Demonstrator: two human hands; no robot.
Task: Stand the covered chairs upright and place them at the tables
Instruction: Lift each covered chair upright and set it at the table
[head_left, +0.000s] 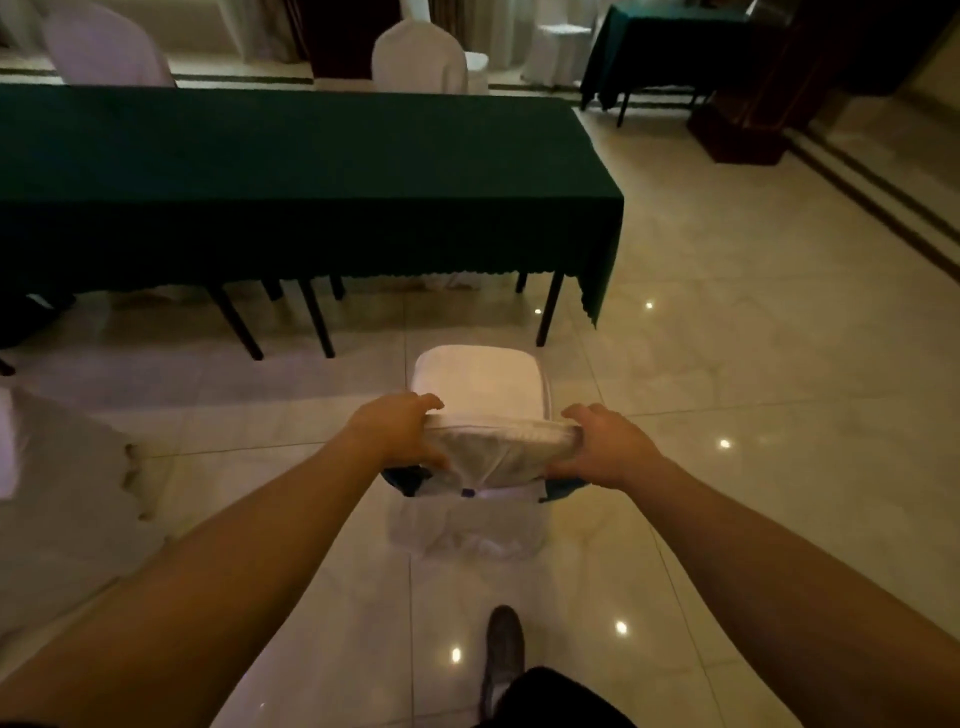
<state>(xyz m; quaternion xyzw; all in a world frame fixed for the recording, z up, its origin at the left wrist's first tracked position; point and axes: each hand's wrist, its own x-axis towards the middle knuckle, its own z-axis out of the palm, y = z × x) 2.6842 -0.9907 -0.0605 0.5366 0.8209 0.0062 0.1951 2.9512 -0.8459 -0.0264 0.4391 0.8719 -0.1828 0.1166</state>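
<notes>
Both hands grip the top of a white-covered chair (483, 405) at centre frame: the left hand (402, 431) and right hand (605, 449) are clamped on opposite corners of its backrest, the seat facing the green-clothed table (291, 182) beyond. The loose cover could slip under the fingers, or its skirt drag and catch on the tiles, tipping the chair. Table legs (317, 317) ahead could block the seat. Another white-covered chair (67, 467) lies at lower left; the person's shoe (504, 644) trails behind, near the skirt.

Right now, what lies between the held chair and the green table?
Head view: only bare tile floor between the chair and the table.
</notes>
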